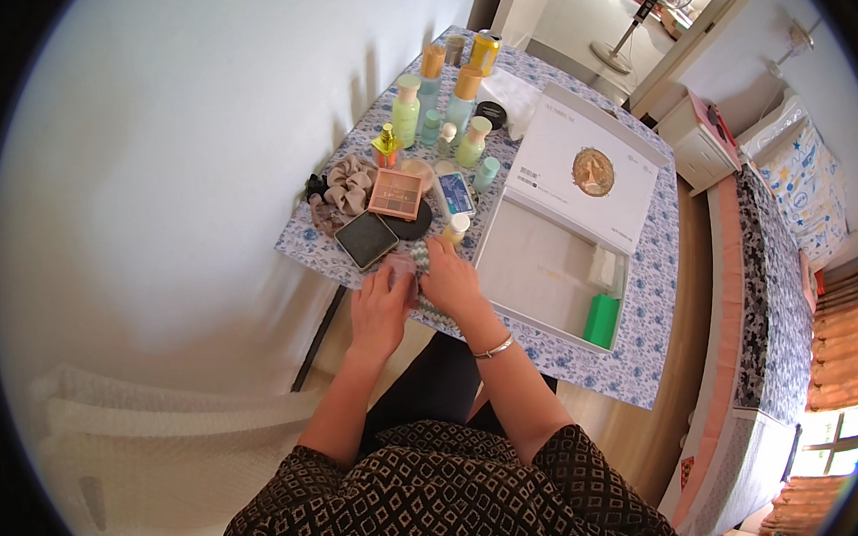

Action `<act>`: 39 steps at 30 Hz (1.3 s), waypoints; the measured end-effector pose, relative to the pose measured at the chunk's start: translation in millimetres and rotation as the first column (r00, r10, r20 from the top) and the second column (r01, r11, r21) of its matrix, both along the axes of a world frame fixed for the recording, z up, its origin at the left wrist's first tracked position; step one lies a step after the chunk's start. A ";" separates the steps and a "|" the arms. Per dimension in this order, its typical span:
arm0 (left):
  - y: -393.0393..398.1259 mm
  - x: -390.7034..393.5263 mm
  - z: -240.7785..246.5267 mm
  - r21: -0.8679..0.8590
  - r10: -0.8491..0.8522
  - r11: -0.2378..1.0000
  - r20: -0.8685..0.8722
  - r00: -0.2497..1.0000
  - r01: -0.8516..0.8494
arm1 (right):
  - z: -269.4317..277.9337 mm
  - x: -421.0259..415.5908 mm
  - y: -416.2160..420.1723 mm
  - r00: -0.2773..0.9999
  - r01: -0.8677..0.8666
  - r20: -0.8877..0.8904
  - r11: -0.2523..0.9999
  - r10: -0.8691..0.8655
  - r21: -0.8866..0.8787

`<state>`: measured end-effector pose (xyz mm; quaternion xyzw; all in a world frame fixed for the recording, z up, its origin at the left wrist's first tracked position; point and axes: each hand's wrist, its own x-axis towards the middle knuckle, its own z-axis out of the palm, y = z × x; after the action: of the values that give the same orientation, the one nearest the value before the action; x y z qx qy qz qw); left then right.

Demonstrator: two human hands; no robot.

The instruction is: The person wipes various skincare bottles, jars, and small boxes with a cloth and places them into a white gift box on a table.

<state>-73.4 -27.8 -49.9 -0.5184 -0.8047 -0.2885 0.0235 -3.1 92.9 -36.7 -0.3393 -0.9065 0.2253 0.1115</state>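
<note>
My left hand (381, 307) is at the table's near edge, its fingers around a small pink translucent item (401, 264). Close beside it, my right hand (453, 281) grips a grey-and-white zigzag-patterned fabric piece (421, 254), perhaps a pouch; the hand hides part of it. Just beyond my right fingers stands a small bottle with a white cap (457, 228). A dark square compact (366, 239) lies ahead of my left hand, partly beside a round black disc (412, 221). An eyeshadow palette (395, 194) rests past them.
An open white box (530, 263) holds a green block (602, 320) and a clear packet (607, 269). Farther back stand several cosmetic bottles (406, 113) and a yellow can (485, 52). Scrunchies (352, 183) lie by the wall (176, 172). A blue-labelled case (457, 194) sits mid-table.
</note>
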 end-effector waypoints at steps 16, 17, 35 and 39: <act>18.9 -9.7 -11.9 0.046 -0.026 0.999 -0.073 0.997 0.029 | -1.5 -3.3 -11.2 0.977 0.081 0.188 0.992 -0.099 0.100; 20.4 -7.8 -12.5 0.055 -0.014 0.998 -0.070 0.997 0.018 | 0.6 0.1 -11.5 0.988 0.086 0.122 0.993 -0.095 0.076; 71.5 115.9 39.8 0.438 -0.621 0.784 0.533 0.574 0.440 | 48.0 228.9 31.7 0.759 0.648 -0.046 0.761 -0.649 -0.041; 104.8 146.7 43.3 0.212 -0.439 0.787 0.852 0.284 0.579 | 42.6 253.2 36.0 0.720 0.690 -0.002 0.716 -0.694 -0.111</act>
<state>73.3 77.0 -6.6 -0.5261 -0.5090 -0.4443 -0.5165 250.1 128.9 6.0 -0.6536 -0.6985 0.2209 0.1898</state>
